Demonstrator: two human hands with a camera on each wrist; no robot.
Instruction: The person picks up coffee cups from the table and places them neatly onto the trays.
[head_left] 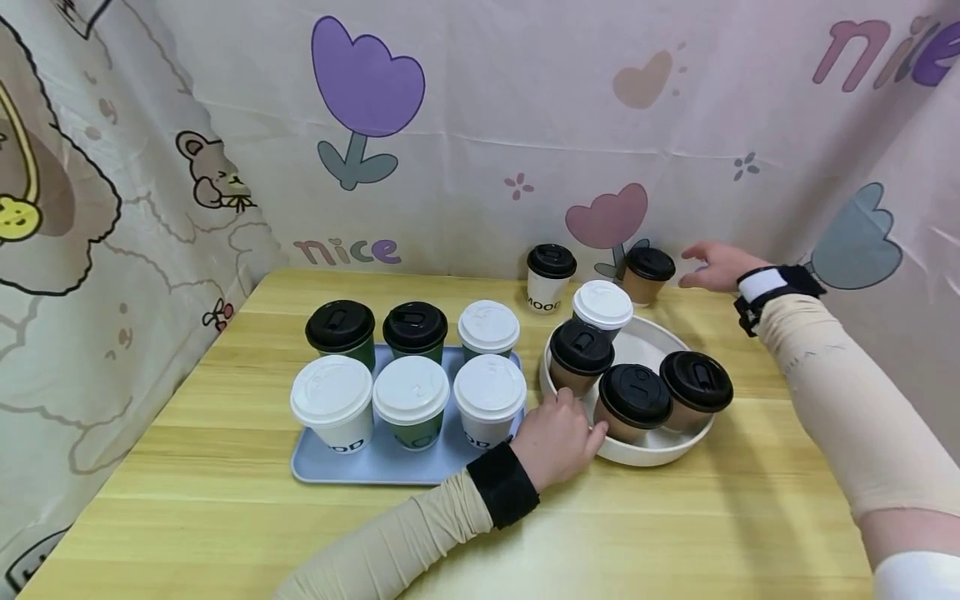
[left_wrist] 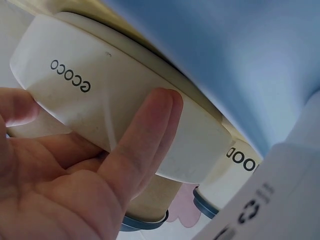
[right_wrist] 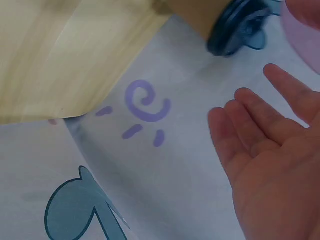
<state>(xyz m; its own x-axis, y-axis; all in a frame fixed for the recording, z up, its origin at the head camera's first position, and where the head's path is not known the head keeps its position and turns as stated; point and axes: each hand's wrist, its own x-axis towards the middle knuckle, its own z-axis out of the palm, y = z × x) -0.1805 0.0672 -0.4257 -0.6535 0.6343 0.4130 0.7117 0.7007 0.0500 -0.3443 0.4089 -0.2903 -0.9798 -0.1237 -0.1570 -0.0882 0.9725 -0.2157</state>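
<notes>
My left hand [head_left: 557,437] touches the near left wall of a round white dish [head_left: 652,455]. In the left wrist view, extended fingers [left_wrist: 145,132] lie against its outer wall, which bears upside-down lettering. The dish holds a white-lidded cup [head_left: 602,307] and three brown paper cups with black lids, one of them the front cup [head_left: 634,402]. At the back right, my right hand [head_left: 720,267] reaches out with extended fingers, holding nothing. Just left of it, apart from the fingertips, stands another brown cup with a black lid [head_left: 647,275].
A blue tray [head_left: 330,468] left of the dish carries two rows of lidded cups, such as a green cup with a white lid [head_left: 411,400]. A white cup with a black lid [head_left: 550,279] stands behind the dish. A printed curtain [head_left: 480,108] hangs along the table's back edge.
</notes>
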